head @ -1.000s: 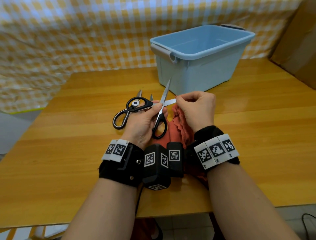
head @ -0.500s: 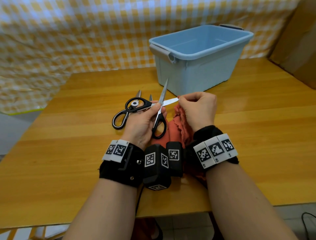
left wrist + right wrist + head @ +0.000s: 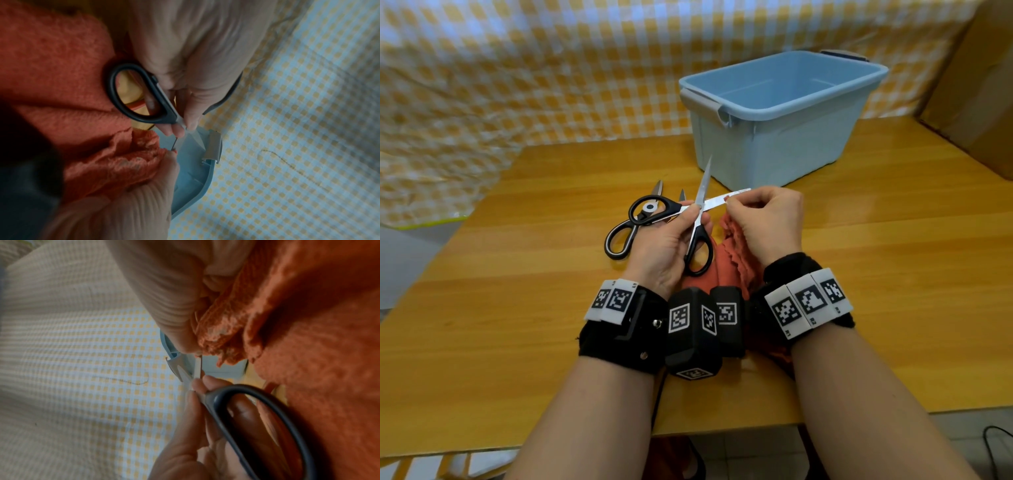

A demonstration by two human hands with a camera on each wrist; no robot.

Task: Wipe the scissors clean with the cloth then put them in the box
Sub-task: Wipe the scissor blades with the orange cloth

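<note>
A wooden bench [image 3: 517,308] fronts a yellow-checked curtain [image 3: 517,68], the blue box [image 3: 774,137] near it. The left hand [image 3: 664,246] grips open scissors [image 3: 697,219]; the right hand [image 3: 767,219] pinches one blade. Only the wrist views show the orange cloth [image 3: 51,65] bunched beneath.

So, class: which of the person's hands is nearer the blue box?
Right. The right hand sits just in front of the blue box; the left hand is farther back and leftward, holding the open scissors.
</note>
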